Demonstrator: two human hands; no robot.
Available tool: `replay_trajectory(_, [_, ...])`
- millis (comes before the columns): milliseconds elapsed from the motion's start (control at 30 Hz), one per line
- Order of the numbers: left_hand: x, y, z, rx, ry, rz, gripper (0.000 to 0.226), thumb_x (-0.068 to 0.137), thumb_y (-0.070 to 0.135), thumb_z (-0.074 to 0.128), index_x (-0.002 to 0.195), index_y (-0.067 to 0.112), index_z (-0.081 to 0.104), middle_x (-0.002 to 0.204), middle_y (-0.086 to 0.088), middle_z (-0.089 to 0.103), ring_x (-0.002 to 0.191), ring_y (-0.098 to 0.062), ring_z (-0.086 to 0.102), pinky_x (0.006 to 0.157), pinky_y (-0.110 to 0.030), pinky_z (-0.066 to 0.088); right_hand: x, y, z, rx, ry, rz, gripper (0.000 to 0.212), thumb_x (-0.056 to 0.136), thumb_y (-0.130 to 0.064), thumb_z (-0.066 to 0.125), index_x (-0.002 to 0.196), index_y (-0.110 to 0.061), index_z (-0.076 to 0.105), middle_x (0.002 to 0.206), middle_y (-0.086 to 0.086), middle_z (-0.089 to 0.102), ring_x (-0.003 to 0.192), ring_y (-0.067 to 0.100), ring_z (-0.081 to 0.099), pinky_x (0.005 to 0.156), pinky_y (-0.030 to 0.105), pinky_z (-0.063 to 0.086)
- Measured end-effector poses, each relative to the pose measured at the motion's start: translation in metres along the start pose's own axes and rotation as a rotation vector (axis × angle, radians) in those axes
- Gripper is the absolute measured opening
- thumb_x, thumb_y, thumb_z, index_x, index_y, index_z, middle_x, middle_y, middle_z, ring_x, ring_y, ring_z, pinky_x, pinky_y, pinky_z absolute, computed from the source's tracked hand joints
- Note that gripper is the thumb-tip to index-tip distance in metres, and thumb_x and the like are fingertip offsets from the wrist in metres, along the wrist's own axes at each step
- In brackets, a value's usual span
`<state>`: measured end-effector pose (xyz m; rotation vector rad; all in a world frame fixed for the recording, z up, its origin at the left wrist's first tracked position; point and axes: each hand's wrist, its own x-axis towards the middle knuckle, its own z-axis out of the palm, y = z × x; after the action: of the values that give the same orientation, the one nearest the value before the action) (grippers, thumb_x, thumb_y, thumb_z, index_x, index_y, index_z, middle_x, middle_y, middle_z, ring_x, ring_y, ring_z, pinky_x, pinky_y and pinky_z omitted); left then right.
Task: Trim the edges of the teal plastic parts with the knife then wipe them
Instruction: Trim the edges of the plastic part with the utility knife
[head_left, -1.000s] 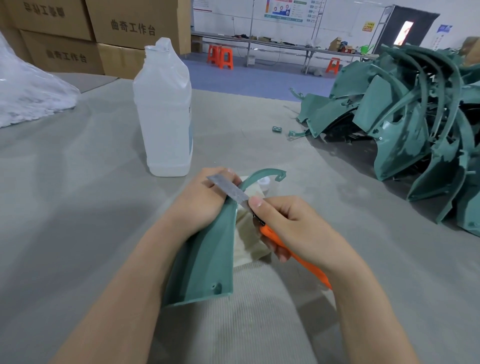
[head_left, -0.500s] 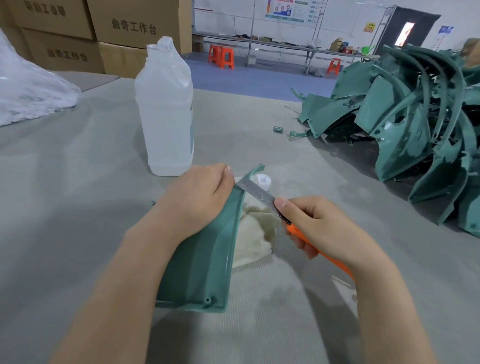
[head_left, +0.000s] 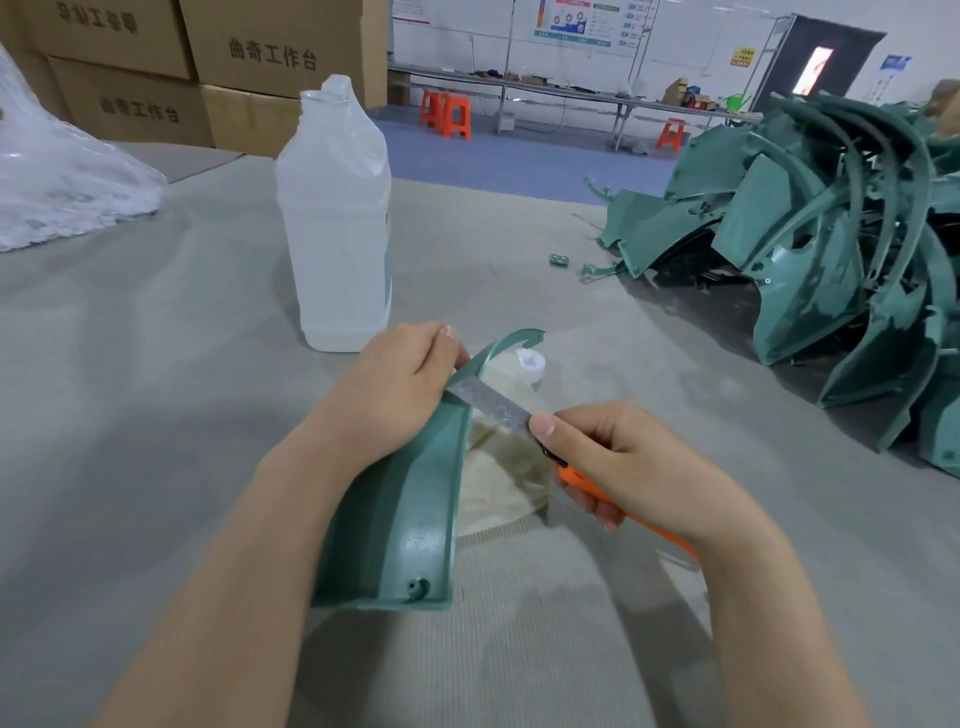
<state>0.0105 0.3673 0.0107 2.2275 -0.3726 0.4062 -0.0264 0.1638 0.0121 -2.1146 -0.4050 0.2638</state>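
1. Rolled back upright since 0.5 s ago, the teal part (head_left: 410, 499) shows its hooked tip again at 12 o'clock. The blade of the orange-handled knife (head_left: 493, 404), which was up near that tip, now lies across the part's 3 o'clock edge, just under the left thumb.
2. The left hand (head_left: 400, 384) keeps its grip curled round the part's upper end. The right hand (head_left: 623, 467) holds the knife in a pinching grip, with a fingertip pressed on the blade near the handle.
3. The part is held at the centre above the counter (head_left: 130, 415), with its lower end toward 6 o'clock, over a cream cloth (head_left: 511, 467). A clear bottle (head_left: 337, 228) stands at 11 o'clock, and its white cap (head_left: 531, 364) lies just beyond the cloth.
4. Trimming of this edge appears to be midway, with the blade reset for another pass. The cloth lies unused, so wiping has not yet begun. The heap of teal parts (head_left: 831, 270) at 2 o'clock suggests much work remains.
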Motion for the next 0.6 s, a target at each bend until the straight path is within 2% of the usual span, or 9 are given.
replay_trajectory(33, [0.000,0.000,0.000,-0.007,-0.006,-0.004,0.040,0.103,0.019,0.032,0.071,0.023,0.056,0.050,0.029,0.053,0.058,0.013,0.049,0.058,-0.005,0.034,0.000,0.000,0.001,0.001,-0.027,-0.017,0.046,0.096,-0.045,0.049,0.059,-0.017,0.049,0.050,-0.008,0.043,0.046,0.009,0.044,0.043,0.022,0.041])
replay_trajectory(133, [0.002,-0.003,0.000,0.006,0.015,-0.034,0.041,0.103,0.021,0.033,0.071,0.024,0.058,0.053,0.013,0.055,0.058,0.005,0.052,0.057,-0.008,0.035,0.000,-0.002,0.003,-0.012,-0.099,-0.062,0.051,0.087,-0.055,0.047,0.061,-0.012,0.048,0.050,-0.007,0.044,0.044,0.009,0.044,0.043,0.020,0.042])
replay_trajectory(267, [0.003,-0.006,-0.001,-0.018,0.060,-0.117,0.041,0.102,0.023,0.033,0.078,0.017,0.065,0.067,0.010,0.059,0.066,-0.003,0.054,0.062,-0.019,0.039,-0.002,-0.004,0.004,-0.056,-0.232,-0.107,0.048,0.083,-0.062,0.046,0.060,-0.020,0.053,0.050,-0.007,0.051,0.046,0.014,0.050,0.047,0.020,0.044])
replay_trajectory(367, [0.003,-0.006,-0.003,-0.066,0.087,-0.131,0.041,0.101,0.021,0.034,0.073,0.018,0.064,0.066,0.008,0.060,0.061,-0.001,0.052,0.059,-0.011,0.037,-0.003,-0.004,0.005,-0.039,-0.285,-0.130,0.050,0.090,-0.060,0.050,0.064,-0.018,0.057,0.052,-0.006,0.054,0.046,0.012,0.052,0.049,0.019,0.045])
replay_trajectory(433, [0.003,-0.004,-0.003,-0.099,0.077,-0.105,0.043,0.102,0.018,0.035,0.068,0.022,0.060,0.064,0.009,0.058,0.058,0.001,0.050,0.058,-0.009,0.035,-0.001,-0.005,0.006,0.073,-0.150,-0.135,0.050,0.092,-0.054,0.051,0.067,-0.011,0.058,0.054,-0.001,0.053,0.047,0.012,0.051,0.045,0.021,0.044])
replay_trajectory(533, [0.001,0.002,0.001,-0.094,0.032,-0.097,0.044,0.102,0.020,0.033,0.071,0.024,0.064,0.068,0.011,0.061,0.064,0.000,0.053,0.061,-0.010,0.036,0.003,-0.002,0.004,0.129,0.195,-0.107,0.054,0.090,-0.051,0.049,0.068,-0.003,0.054,0.053,-0.001,0.049,0.048,0.015,0.049,0.043,0.026,0.044])
replay_trajectory(600, [0.001,0.003,0.002,-0.103,0.020,-0.105,0.044,0.102,0.023,0.032,0.074,0.023,0.066,0.069,0.011,0.062,0.065,0.000,0.054,0.061,-0.009,0.036,0.007,0.000,0.006,0.077,0.258,-0.082,0.052,0.096,-0.045,0.048,0.069,0.000,0.053,0.053,-0.001,0.049,0.048,0.018,0.049,0.045,0.028,0.043])
